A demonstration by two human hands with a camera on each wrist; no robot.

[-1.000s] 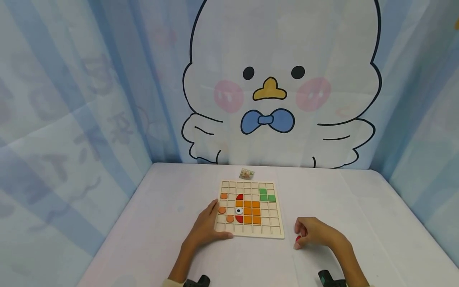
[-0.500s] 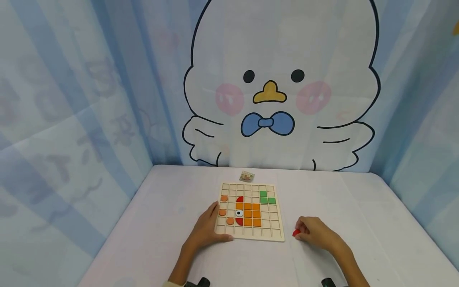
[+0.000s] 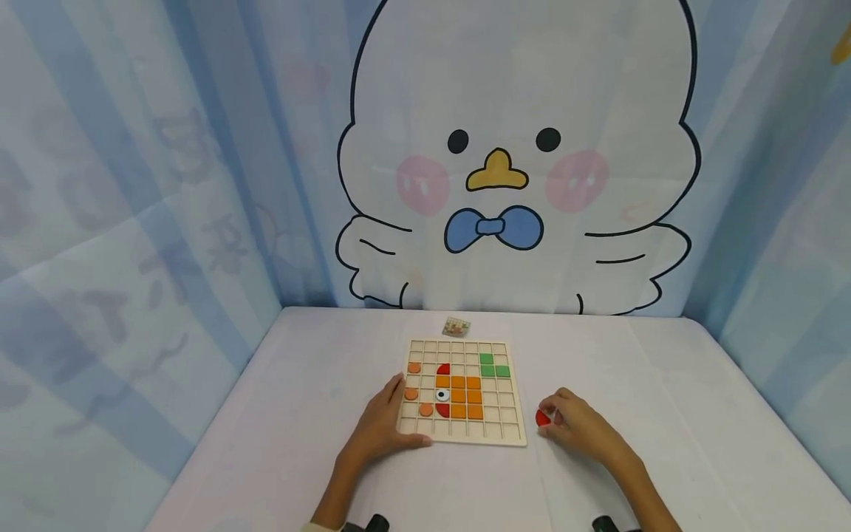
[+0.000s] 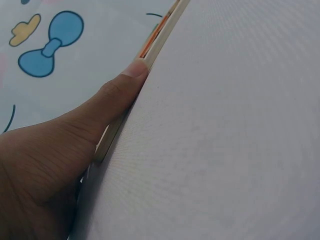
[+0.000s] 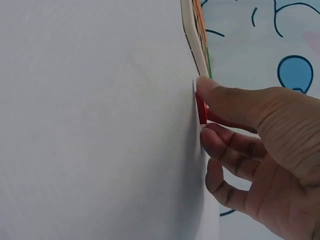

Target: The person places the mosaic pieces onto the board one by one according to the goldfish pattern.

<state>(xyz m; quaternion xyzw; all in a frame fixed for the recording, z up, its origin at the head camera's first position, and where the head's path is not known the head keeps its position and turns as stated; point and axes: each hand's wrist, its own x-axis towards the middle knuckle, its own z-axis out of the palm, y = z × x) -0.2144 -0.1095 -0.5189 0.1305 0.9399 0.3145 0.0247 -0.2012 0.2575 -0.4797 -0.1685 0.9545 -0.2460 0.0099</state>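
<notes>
A wooden grid board (image 3: 501,432) lies flat on the table, bearing orange square tiles (image 3: 458,397), red curved tiles (image 3: 443,369), green square tiles (image 3: 487,371), pale orange round tiles (image 3: 411,394) and an eye tile (image 3: 442,395). My left hand (image 3: 385,425) holds the board's near left corner, thumb along the front edge and fingers on the left side. To the right of the board, my right hand (image 3: 577,427) pinches a red tile (image 3: 542,418) with a curved edge between thumb and fingers. In the right wrist view this red tile (image 5: 201,110) stands edge-on, partly covered by the thumb.
A small patterned card or packet (image 3: 456,327) lies behind the board, near the table's back edge. White cloth covers the table (image 3: 332,355). Printed curtains (image 3: 199,185) enclose the back and both sides.
My right hand has moved a little left and away from me, toward the board. The red tile now shows more between its fingers. The left hand keeps its place on the board.
</notes>
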